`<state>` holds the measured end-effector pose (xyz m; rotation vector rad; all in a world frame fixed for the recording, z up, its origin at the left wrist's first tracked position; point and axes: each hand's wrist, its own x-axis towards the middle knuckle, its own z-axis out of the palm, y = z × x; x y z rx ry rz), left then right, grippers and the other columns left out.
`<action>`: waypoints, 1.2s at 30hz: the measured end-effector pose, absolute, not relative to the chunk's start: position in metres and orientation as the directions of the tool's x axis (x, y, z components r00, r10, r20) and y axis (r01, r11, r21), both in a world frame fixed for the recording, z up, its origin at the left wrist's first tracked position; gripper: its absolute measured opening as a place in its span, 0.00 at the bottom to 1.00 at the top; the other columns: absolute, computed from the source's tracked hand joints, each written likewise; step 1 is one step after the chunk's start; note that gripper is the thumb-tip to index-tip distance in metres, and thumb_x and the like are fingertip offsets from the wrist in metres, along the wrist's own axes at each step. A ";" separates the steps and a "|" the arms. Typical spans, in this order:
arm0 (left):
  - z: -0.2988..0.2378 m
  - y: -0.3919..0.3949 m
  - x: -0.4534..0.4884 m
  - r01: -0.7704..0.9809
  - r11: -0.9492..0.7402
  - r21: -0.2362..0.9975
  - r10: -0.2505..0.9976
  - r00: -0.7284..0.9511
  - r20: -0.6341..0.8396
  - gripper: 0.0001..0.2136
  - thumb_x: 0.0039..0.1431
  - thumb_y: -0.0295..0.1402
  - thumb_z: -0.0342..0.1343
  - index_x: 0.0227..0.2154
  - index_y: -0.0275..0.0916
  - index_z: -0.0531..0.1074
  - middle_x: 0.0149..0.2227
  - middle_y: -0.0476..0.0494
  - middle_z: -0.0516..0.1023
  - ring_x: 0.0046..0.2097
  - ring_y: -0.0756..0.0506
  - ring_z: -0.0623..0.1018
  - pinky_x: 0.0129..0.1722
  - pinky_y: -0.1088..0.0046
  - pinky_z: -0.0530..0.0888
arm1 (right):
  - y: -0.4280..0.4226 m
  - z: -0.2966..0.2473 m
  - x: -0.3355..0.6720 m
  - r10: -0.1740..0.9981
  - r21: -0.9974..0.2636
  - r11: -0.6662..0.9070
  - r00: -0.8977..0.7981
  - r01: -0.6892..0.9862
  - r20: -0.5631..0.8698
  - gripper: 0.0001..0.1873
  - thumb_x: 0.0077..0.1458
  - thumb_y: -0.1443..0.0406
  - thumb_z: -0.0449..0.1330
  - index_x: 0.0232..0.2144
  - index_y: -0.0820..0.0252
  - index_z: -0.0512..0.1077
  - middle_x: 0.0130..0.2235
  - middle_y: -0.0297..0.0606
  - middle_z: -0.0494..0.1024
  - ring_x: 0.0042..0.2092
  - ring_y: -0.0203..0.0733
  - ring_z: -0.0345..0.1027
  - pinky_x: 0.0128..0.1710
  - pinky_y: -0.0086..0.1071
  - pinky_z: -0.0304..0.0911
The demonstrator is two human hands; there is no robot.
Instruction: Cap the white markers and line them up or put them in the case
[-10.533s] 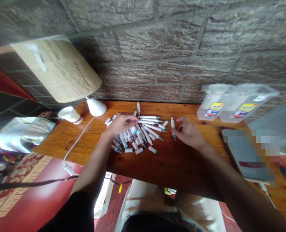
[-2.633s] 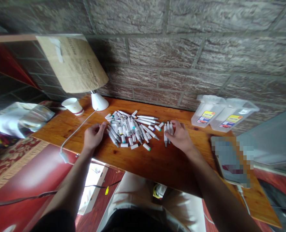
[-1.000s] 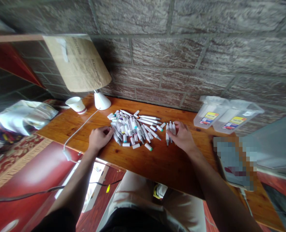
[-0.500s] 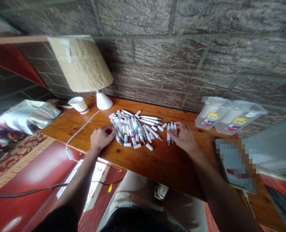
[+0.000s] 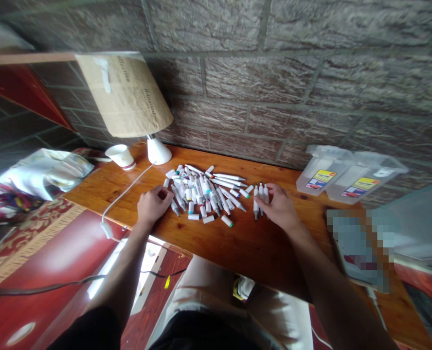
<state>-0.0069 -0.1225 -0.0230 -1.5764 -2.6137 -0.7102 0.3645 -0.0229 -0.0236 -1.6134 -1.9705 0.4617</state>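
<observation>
A heap of white markers (image 5: 201, 189) and loose caps lies on the wooden table, many markers uncapped with grey ends showing. At the heap's left edge is my left hand (image 5: 153, 206), its thumb and fingers curled together on one uncapped marker (image 5: 174, 208); part of that marker is hidden by the fingers. To the right of the heap, a few uncapped markers (image 5: 256, 201) lie side by side, grey ends towards me. My right hand (image 5: 279, 206) has thumb and fingers around the rightmost of them, which is partly covered.
Two clear plastic bins (image 5: 354, 177) with labels stand at the back right by the brick wall. A blurred-out tablet-like object (image 5: 358, 248) lies at right. A lamp (image 5: 159, 150), its cord (image 5: 123, 192) and a paper cup (image 5: 121, 157) occupy the back left.
My left hand and the marker at its fingertips have shifted slightly left, away from the heap. My right hand stays at the row of markers. The whole view has moved a little.
</observation>
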 end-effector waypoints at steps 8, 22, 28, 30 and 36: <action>-0.024 -0.123 -0.006 0.841 0.383 0.381 0.824 -0.498 0.270 0.16 0.59 0.49 0.52 0.29 0.42 0.75 0.30 0.42 0.82 0.33 0.41 0.80 0.29 0.72 0.66 | -0.025 -0.020 0.363 0.979 -0.588 0.195 -0.122 0.785 0.162 0.28 0.54 0.55 0.64 0.54 0.61 0.68 0.48 0.50 0.77 0.50 0.50 0.74 0.54 0.44 0.67; -0.028 -0.124 -0.010 0.862 0.239 0.446 0.847 -0.410 0.338 0.18 0.61 0.48 0.50 0.29 0.40 0.74 0.27 0.44 0.80 0.29 0.45 0.78 0.32 0.72 0.68 | -0.024 -0.020 0.364 0.979 -0.615 0.200 -0.127 0.763 0.161 0.26 0.54 0.56 0.64 0.53 0.59 0.69 0.47 0.50 0.77 0.51 0.54 0.74 0.54 0.48 0.67; -0.031 -0.118 -0.027 0.811 0.288 0.509 0.760 -0.517 0.393 0.15 0.60 0.46 0.52 0.31 0.39 0.74 0.30 0.44 0.81 0.30 0.45 0.79 0.36 0.71 0.72 | -0.024 -0.021 0.364 0.981 -0.613 0.190 -0.119 0.767 0.154 0.26 0.54 0.56 0.64 0.53 0.59 0.68 0.48 0.49 0.76 0.51 0.54 0.74 0.54 0.47 0.67; -0.029 -0.109 -0.039 0.801 0.311 0.512 0.760 -0.533 0.372 0.16 0.59 0.47 0.53 0.36 0.39 0.75 0.35 0.42 0.83 0.33 0.44 0.80 0.38 0.69 0.73 | -0.023 -0.023 0.364 0.980 -0.615 0.192 -0.120 0.765 0.157 0.27 0.54 0.56 0.64 0.54 0.59 0.68 0.48 0.49 0.77 0.51 0.53 0.74 0.54 0.46 0.67; -0.021 -0.072 -0.066 0.812 0.331 0.480 0.855 -0.473 0.211 0.20 0.56 0.49 0.57 0.43 0.38 0.76 0.39 0.39 0.84 0.40 0.41 0.82 0.39 0.70 0.74 | -0.021 -0.025 0.367 0.976 -0.611 0.211 -0.133 0.763 0.171 0.27 0.54 0.55 0.64 0.53 0.60 0.69 0.47 0.48 0.79 0.51 0.54 0.74 0.53 0.48 0.67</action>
